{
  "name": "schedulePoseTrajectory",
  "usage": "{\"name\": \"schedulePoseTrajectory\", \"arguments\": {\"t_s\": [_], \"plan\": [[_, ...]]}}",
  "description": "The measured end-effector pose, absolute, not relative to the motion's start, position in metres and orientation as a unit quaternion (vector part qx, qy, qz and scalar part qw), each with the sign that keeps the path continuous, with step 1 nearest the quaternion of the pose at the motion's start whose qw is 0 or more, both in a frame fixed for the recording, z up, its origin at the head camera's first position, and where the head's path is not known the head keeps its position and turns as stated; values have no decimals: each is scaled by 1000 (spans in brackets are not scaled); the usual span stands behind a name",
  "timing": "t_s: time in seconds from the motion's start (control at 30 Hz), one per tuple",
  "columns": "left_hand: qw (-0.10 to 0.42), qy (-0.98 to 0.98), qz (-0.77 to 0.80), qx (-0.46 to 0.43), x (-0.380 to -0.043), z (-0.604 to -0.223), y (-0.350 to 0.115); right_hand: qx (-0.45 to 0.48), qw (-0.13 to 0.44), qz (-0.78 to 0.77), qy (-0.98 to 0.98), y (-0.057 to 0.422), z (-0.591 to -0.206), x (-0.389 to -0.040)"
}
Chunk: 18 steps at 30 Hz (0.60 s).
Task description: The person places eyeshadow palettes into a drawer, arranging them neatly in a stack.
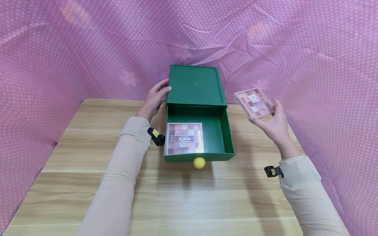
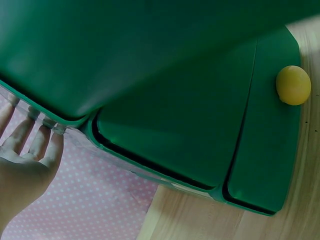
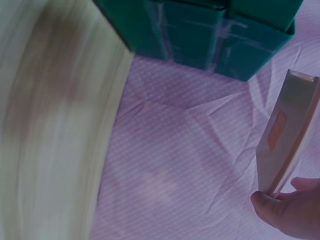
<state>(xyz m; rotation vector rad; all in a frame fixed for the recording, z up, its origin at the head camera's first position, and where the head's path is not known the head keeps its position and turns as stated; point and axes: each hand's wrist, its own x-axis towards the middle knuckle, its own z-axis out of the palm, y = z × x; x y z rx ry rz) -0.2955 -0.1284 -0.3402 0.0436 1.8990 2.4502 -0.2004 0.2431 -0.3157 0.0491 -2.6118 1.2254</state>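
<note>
A green drawer box (image 1: 195,84) stands at the back of the table with its drawer (image 1: 216,131) pulled out. My left hand (image 1: 156,98) touches the box's left side; in the left wrist view its fingers (image 2: 38,142) stretch up to the box edge. My right hand (image 1: 276,126) pinches an eyeshadow palette (image 1: 255,102) by its near edge, thumb and fingers on opposite sides, in the air right of the box. The right wrist view shows that palette's underside (image 3: 280,132), with an orange label. A second eyeshadow palette (image 1: 184,138) lies in the drawer's left part.
A yellow round knob (image 1: 199,163) sticks out from the drawer front. The wooden table (image 1: 189,203) spreads in front of and beside the box. Pink dotted cloth (image 1: 133,49) hangs behind and around the table.
</note>
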Motion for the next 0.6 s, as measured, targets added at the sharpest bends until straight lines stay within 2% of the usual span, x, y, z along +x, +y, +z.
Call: {"name": "schedulePoseTrajectory", "arguments": {"t_s": [0.3, 0.6], "plan": [[21, 609, 793, 14, -295, -340, -127, 67, 125, 454, -880, 225, -301, -195], [18, 611, 791, 12, -294, -340, -128, 115, 87, 494, -858, 206, -289, -191]]}}
